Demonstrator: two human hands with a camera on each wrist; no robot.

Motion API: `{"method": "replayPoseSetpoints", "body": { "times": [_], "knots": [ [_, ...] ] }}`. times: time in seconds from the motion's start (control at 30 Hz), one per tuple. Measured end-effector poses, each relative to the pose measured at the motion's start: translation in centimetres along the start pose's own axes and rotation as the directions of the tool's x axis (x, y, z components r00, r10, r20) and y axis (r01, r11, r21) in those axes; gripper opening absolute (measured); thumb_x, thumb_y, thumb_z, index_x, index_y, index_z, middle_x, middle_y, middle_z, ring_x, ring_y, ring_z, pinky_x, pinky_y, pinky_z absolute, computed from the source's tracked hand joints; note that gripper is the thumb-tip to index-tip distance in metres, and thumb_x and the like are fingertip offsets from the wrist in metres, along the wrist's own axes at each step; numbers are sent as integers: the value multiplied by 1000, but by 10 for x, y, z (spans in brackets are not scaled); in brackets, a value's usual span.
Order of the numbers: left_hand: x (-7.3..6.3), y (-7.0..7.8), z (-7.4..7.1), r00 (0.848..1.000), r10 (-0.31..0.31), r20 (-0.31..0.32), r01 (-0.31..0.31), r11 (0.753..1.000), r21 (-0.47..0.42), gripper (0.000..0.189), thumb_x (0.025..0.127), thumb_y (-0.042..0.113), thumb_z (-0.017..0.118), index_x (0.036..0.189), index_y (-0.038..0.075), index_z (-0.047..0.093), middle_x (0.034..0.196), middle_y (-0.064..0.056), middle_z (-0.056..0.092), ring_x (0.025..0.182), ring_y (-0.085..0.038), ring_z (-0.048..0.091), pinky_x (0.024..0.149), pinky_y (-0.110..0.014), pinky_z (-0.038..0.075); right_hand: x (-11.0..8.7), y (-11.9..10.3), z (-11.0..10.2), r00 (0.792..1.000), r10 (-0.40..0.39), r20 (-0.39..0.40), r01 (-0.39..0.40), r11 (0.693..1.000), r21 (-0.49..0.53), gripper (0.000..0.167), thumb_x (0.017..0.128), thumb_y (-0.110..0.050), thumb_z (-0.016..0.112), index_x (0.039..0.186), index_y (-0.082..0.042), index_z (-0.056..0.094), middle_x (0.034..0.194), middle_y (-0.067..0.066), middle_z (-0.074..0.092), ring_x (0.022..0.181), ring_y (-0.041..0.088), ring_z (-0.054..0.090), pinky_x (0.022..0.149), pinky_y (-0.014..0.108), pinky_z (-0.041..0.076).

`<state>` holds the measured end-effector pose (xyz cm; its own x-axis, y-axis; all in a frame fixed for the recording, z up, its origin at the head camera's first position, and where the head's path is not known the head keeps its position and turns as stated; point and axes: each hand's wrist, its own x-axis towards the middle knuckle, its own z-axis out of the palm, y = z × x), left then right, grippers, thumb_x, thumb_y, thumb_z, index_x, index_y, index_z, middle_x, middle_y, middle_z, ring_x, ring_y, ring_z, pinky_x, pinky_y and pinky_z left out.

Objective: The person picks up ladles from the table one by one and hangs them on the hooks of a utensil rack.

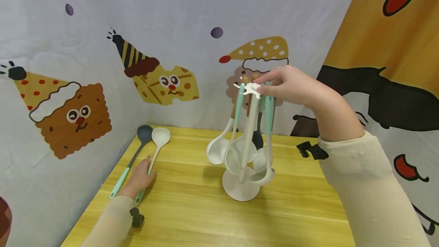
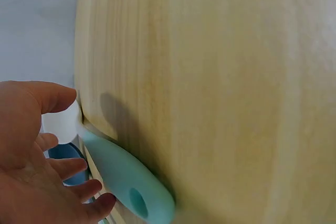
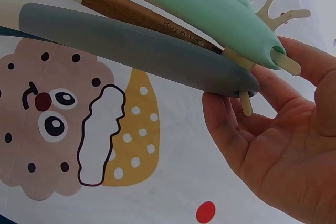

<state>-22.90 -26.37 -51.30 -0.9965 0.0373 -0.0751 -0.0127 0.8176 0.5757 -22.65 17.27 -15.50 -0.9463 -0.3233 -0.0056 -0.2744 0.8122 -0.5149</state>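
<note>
A white spoon (image 1: 161, 137) with a mint-green handle lies on the table at the left, and my left hand (image 1: 141, 176) is over that handle. In the left wrist view its thumb stands apart from the loosely bent fingers, beside the mint handle (image 2: 123, 169). Left of it lies a dark spoon (image 1: 144, 133), also mint-handled. My right hand (image 1: 291, 85) grips the white top of a utensil stand (image 1: 236, 191) between thumb and fingers. White ladles (image 1: 217, 151) and other utensils hang around its pole. The right wrist view shows grey (image 3: 136, 51), wooden (image 3: 149, 22) and mint handles (image 3: 210, 17) on the hooks.
The yellow wooden table (image 1: 192, 216) meets a white cloth backdrop (image 1: 178, 18) with cartoon prints at the back and left. A small black mount (image 1: 312, 151) sits by the right cuff, another (image 1: 137, 217) by the left.
</note>
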Motion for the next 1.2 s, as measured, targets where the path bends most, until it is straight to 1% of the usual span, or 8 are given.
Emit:
{"method": "replayPoseSetpoints", "body": {
  "times": [0.23, 0.47, 0.7, 0.83, 0.93, 1.03, 1.1, 1.2],
  "knots": [
    [1, -4, 0, 999, -31, -5, 32, 998, 48, 71, 91, 15, 55, 146, -11, 17, 140, -40, 27, 129, -56, 26, 107, -64, 25, -1, 1, 0, 1000, -5, -1, 5, 1000, 2, 39, 93, -35, 59, 128, -17, 61, 110, 13, 57, 98, 29, 54, 88, 47, 49],
    [0, -2, -2, 998, -52, 32, 50, 996, 71, 66, 90, 9, 56, 144, -11, 22, 134, -41, 33, 122, -56, 34, 102, -63, 34, -1, 1, 1, 1000, -3, 0, 3, 1000, 5, 39, 93, -36, 58, 128, -17, 61, 107, 13, 57, 94, 29, 57, 86, 46, 49],
    [3, -1, 0, 995, -93, 38, 90, 992, 84, 61, 89, -1, 52, 144, -9, 27, 131, -39, 36, 120, -52, 39, 103, -59, 35, -1, 0, 0, 1000, -12, -12, 12, 1000, -16, 39, 93, -35, 59, 127, -17, 61, 106, 12, 51, 98, 27, 51, 84, 44, 49],
    [3, -2, 1, 994, -94, 48, 90, 993, 75, 62, 87, -2, 51, 144, -7, 28, 131, -39, 35, 120, -53, 38, 102, -60, 36, -1, 0, 0, 1000, -11, -13, 11, 1000, -17, 39, 93, -35, 59, 127, -17, 61, 107, 12, 54, 97, 28, 53, 84, 45, 49],
    [3, -1, -1, 997, -63, 55, 60, 997, 57, 62, 86, -2, 51, 144, -8, 29, 130, -39, 39, 119, -52, 41, 98, -58, 40, -1, 1, 0, 1000, -7, -9, 7, 1000, -9, 39, 93, -35, 59, 128, -17, 61, 110, 13, 57, 97, 28, 55, 86, 46, 49],
    [3, 0, -2, 996, -47, 82, 46, 999, 8, 62, 87, -1, 51, 144, -9, 27, 122, -34, 49, 107, -45, 50, 85, -49, 47, -1, 1, 0, 1000, -8, -9, 8, 1000, -7, 39, 93, -36, 59, 128, -17, 61, 113, 13, 58, 98, 28, 55, 87, 47, 49],
    [3, 2, -3, 992, -59, 107, 63, 997, -39, 62, 89, 2, 50, 145, -8, 25, 116, -30, 53, 100, -39, 52, 76, -42, 46, 0, 2, 0, 1000, -10, -10, 10, 1000, -8, 39, 93, -35, 59, 128, -17, 61, 112, 13, 60, 96, 27, 56, 86, 46, 49],
    [4, 6, -4, 988, -92, 122, 105, 988, -110, 63, 90, 6, 51, 146, -5, 25, 110, -23, 54, 93, -31, 50, 71, -36, 44, 0, 1, 0, 1000, -10, -11, 10, 1000, -9, 39, 93, -35, 59, 128, -17, 61, 109, 14, 62, 94, 27, 57, 86, 45, 50]
  ]
}}
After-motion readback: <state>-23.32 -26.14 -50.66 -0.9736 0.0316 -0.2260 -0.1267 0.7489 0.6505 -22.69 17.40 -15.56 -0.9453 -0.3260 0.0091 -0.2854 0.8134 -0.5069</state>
